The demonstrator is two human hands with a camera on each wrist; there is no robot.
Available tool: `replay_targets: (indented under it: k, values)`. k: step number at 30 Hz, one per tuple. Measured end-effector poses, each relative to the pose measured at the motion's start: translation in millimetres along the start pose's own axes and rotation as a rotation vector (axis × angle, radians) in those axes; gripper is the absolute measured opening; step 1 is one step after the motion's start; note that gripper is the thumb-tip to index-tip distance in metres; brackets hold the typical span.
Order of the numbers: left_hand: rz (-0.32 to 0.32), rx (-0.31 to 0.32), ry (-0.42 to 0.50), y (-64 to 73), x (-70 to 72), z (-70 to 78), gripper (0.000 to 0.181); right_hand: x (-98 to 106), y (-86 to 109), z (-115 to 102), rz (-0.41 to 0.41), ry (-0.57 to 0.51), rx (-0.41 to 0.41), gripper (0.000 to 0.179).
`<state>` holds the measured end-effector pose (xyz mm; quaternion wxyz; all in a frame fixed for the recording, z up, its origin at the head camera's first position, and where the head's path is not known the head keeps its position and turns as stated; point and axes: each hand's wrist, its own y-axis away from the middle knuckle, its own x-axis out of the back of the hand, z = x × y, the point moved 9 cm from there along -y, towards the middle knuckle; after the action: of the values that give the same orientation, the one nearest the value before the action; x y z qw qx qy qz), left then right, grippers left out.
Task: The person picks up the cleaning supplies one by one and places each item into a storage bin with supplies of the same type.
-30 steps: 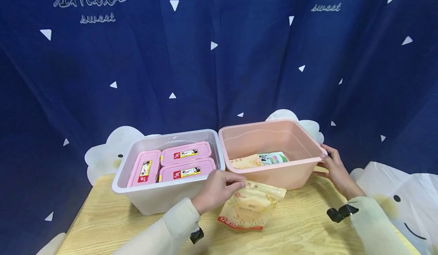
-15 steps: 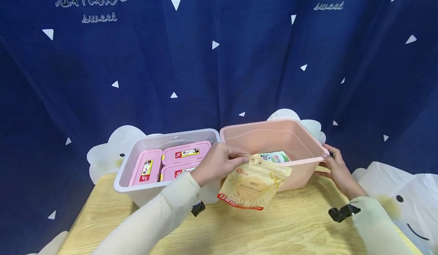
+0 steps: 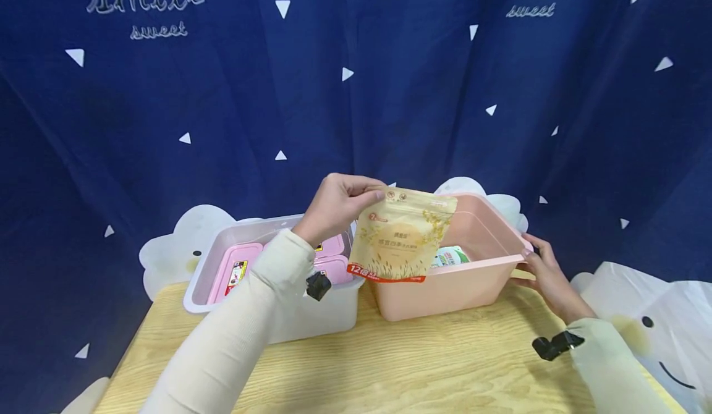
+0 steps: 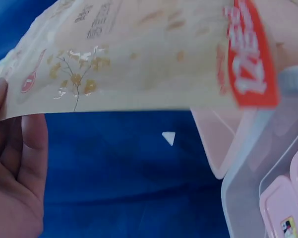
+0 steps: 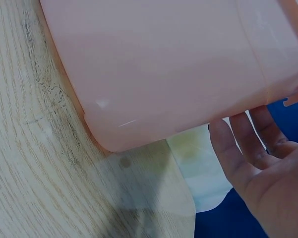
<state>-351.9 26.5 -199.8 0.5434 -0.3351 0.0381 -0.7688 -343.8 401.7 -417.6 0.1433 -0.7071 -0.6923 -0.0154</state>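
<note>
My left hand (image 3: 336, 207) pinches a flat cream pouch (image 3: 400, 235) by its top left corner. The pouch has a red strip along its bottom edge and hangs in front of the pink plastic bin (image 3: 445, 293), overlapping its left part in the head view. Seen from the left wrist, the pouch (image 4: 139, 59) stretches away from the fingers at its corner. My right hand (image 3: 547, 278) grips the rim at the right end of the pink bin. In the right wrist view, fingertips rest against the bin's outer wall (image 5: 163, 74). Inside that bin lies a green-and-white packet (image 3: 450, 256).
A pale grey bin (image 3: 328, 315) stands left of the pink one, with several pink lidded boxes (image 3: 236, 272) in it. Both stand on a wooden table (image 3: 445, 364). Behind hangs a dark blue curtain (image 3: 311, 92) with white triangles and cloud shapes.
My left hand has lifted the cream pouch up from the table to the height of the bins' rims. My right hand has stayed at the pink bin's rim.
</note>
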Motion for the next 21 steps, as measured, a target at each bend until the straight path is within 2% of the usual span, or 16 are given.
replay_targets:
  k: [4,9,16,19,21]
  values:
    - [-0.009,-0.011,0.004,-1.9,5.7,-0.6,0.012,0.1,-1.2,1.3,0.007,0.006,-0.003,0.048]
    - [0.003,0.001,-0.002,-7.4,5.8,-1.1,0.013,-0.4,-0.7,-1.0,0.008,0.001,-0.003,0.047]
    - [0.087,-0.043,0.02,-25.8,5.4,4.1,0.012,-1.3,1.4,-2.6,0.001,-0.015,0.003,0.049]
    - [0.143,-0.045,-0.037,-34.4,1.4,-0.4,0.013,-0.9,1.4,-2.1,0.009,-0.021,0.005,0.047]
    - [0.187,-0.018,-0.086,-38.4,-2.7,-8.2,0.014,-1.7,0.6,-1.1,0.007,-0.018,-0.001,0.047]
